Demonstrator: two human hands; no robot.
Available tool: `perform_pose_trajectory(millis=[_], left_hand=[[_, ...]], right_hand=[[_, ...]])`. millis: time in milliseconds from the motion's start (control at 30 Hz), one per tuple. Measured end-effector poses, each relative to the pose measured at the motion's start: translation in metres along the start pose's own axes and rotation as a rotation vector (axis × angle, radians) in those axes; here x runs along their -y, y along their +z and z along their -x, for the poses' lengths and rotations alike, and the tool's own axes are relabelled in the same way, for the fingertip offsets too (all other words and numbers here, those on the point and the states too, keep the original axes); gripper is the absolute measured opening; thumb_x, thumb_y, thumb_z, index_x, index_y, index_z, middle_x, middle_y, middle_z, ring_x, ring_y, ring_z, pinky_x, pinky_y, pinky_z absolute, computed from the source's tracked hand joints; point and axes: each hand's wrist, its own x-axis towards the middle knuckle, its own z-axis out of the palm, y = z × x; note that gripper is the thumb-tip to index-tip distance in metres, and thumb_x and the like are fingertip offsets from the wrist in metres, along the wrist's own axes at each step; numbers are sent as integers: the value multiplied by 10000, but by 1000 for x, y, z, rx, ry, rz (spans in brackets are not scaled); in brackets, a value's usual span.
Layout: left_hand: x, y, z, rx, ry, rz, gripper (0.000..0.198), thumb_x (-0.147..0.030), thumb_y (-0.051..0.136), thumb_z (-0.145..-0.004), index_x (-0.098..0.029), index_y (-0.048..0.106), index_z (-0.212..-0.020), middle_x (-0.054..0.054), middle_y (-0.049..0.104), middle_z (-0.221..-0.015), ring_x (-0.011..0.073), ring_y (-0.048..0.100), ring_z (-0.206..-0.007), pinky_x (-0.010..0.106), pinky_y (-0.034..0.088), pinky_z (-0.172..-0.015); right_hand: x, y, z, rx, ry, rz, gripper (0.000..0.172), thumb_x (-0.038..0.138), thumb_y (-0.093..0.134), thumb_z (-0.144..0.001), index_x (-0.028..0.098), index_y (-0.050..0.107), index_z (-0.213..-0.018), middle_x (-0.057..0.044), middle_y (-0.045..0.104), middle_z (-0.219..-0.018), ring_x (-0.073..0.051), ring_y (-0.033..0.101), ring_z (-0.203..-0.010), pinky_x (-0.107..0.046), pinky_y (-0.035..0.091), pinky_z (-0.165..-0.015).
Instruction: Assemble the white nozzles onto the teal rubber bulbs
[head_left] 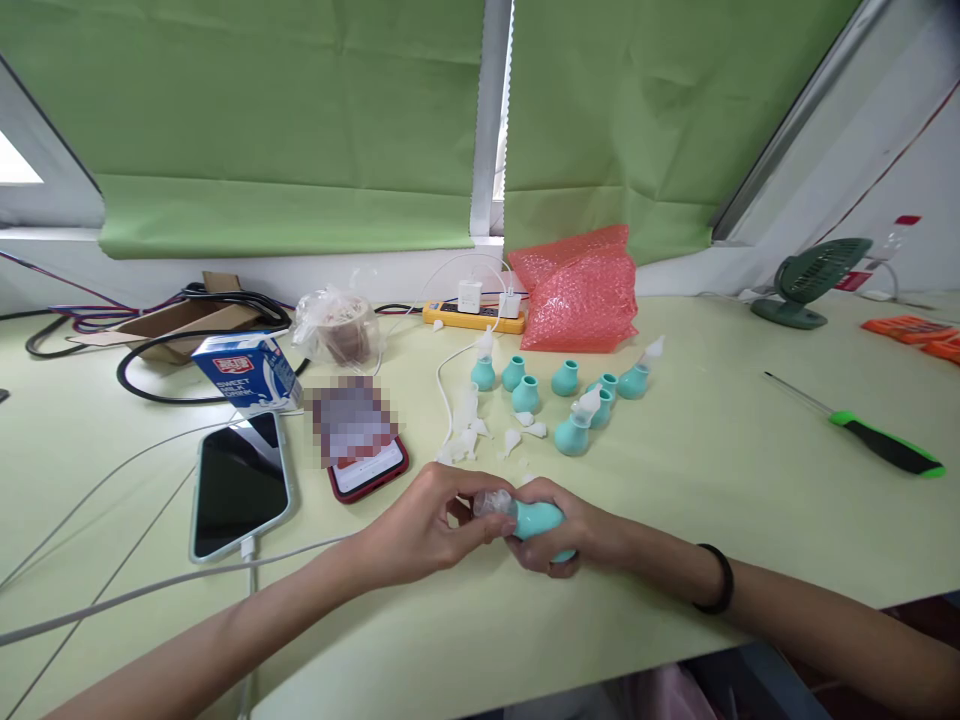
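Note:
Near the front of the table, my right hand (574, 525) is wrapped around a teal squeeze bulb (538, 517), which lies on its side with its neck to the left. The fingers and thumb of my left hand (435, 525) are closed on a clear nozzle (491, 503) at the neck of that bulb. How far the nozzle sits on the neck is partly hidden by my fingers. Beyond my hands stand several open-necked teal bulbs (526, 395), and a few others, such as the front bulb (572, 437), carry pale nozzles. Loose translucent nozzles (512, 441) lie beside them.
Two phones, a light-cased one (241, 487) and a red-cased one (371, 473), lie left with charging cables. Behind them are a milk carton (247, 372) and tape roll (346, 335). A power strip (474, 318), pink bubble wrap (577, 295), fan (795, 285) and screwdriver (885, 443) lie farther out.

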Motion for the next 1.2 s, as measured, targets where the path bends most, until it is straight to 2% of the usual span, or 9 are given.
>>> perform_pose_trajectory(millis=[167,233,300,367,533,633,833,1000,1200], left_hand=[[2,-15,-4,-19,5,154,307,-341,522,-753,-151,636,-966,60,637,-707,158,552,-615,224,412,-539],[3,-29,-9,-141,65,109,372,-383,392,-818,-138,615,-990,72,617,-765,159,538,-650,236,418,-564],[5,-41,-16,-287,57,-146,362,-364,388,-828,-148,574,-1050,68,594,-788,159,522,-672,240,412,-584],[9,-47,-25,-330,49,-541,327,-342,449,-801,-146,595,-1017,79,577,-813,182,514,-712,266,402,-622],[21,-40,-51,-151,-8,-1070,280,-248,457,-797,-166,573,-1038,119,524,-933,251,460,-884,330,409,-693],[24,-41,-70,-166,-19,-1227,284,-218,448,-795,-194,544,-1061,119,483,-1024,265,407,-960,338,408,-706],[31,-50,-97,-156,-57,-1259,322,-354,483,-761,-166,560,-1011,97,542,-834,251,462,-836,324,411,-622],[25,-35,-92,-79,91,-1290,235,-281,535,-704,-172,610,-898,120,474,-1038,291,373,-990,385,359,-727],[28,-18,-84,29,165,-1308,94,-37,555,-595,-97,617,-631,168,516,-946,321,403,-968,431,328,-724]], right_hand=[[3,2,4,0,-175,117,313,431,528,-722,131,533,-809,10,495,-582,-71,410,-479,-179,301,-406],[8,7,9,-46,-248,255,309,426,527,-733,135,539,-837,0,506,-645,-91,447,-573,-200,346,-500],[10,10,14,-97,-300,418,258,394,527,-745,145,542,-810,-5,511,-695,-109,463,-643,-215,361,-567],[10,11,17,-151,-355,573,238,384,494,-767,150,534,-759,-11,514,-714,-124,472,-676,-228,365,-602],[2,8,19,-264,-438,792,301,400,377,-816,153,480,-679,-10,502,-649,-118,462,-601,-250,362,-613],[-2,9,18,-258,-459,822,309,399,355,-815,153,461,-662,-11,493,-622,-112,455,-574,-250,358,-604],[-6,11,19,-241,-478,847,295,389,343,-803,156,452,-659,-16,484,-605,-119,443,-561,-262,355,-598],[-7,11,20,-293,-412,888,280,383,352,-796,158,474,-683,-25,498,-633,-141,459,-611,-288,357,-652],[-7,12,21,-336,-405,867,262,373,377,-786,155,487,-692,-32,507,-647,-154,470,-633,-300,359,-668]])
